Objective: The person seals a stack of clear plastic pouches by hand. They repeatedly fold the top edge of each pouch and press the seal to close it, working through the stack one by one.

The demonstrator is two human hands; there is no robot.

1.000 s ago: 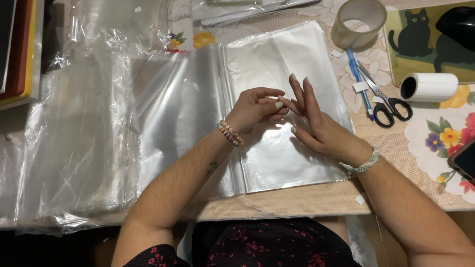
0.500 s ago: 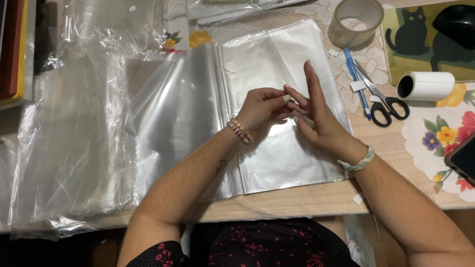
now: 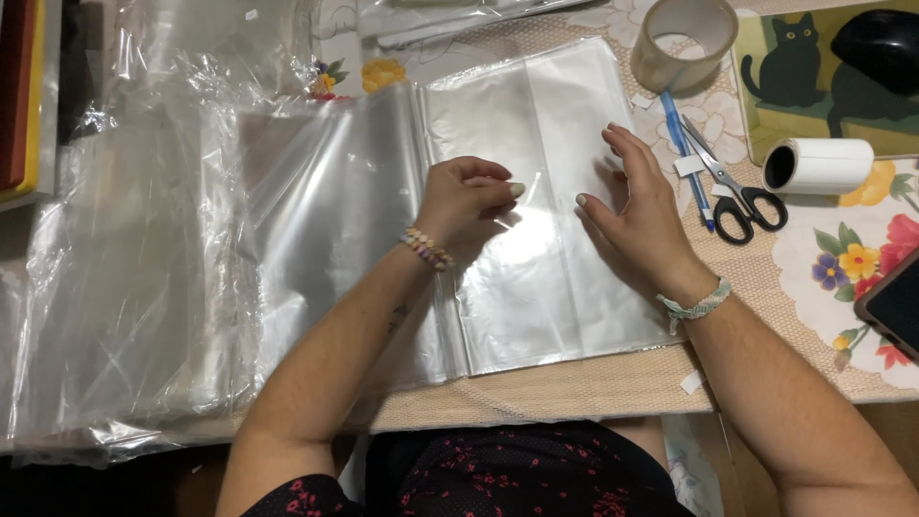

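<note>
A clear plastic sleeve (image 3: pixel 536 124) lies flat on a stack of similar sleeves in the middle of the table. My left hand (image 3: pixel 461 203) rests on it with the fingers curled, thumb and fingertips pinched together near the sleeve's centre; whether they grip anything small I cannot tell. My right hand (image 3: pixel 637 206) lies flat on the sleeve just to the right, fingers spread, pressing the plastic down. A thin strip of clear tape seems to lie between the two hands.
A heap of crumpled clear plastic bags (image 3: pixel 144 268) covers the left side. To the right lie a tape roll (image 3: pixel 684 38), a blue pen (image 3: pixel 682 144), black-handled scissors (image 3: pixel 732 187), a white label roll (image 3: pixel 818 165) and a dark phone (image 3: pixel 895 306). The table's front edge (image 3: pixel 574 393) is close to me.
My two hands, which were together over the sleeve, have parted. The right hand has turned palm down and flattened on the plastic.
</note>
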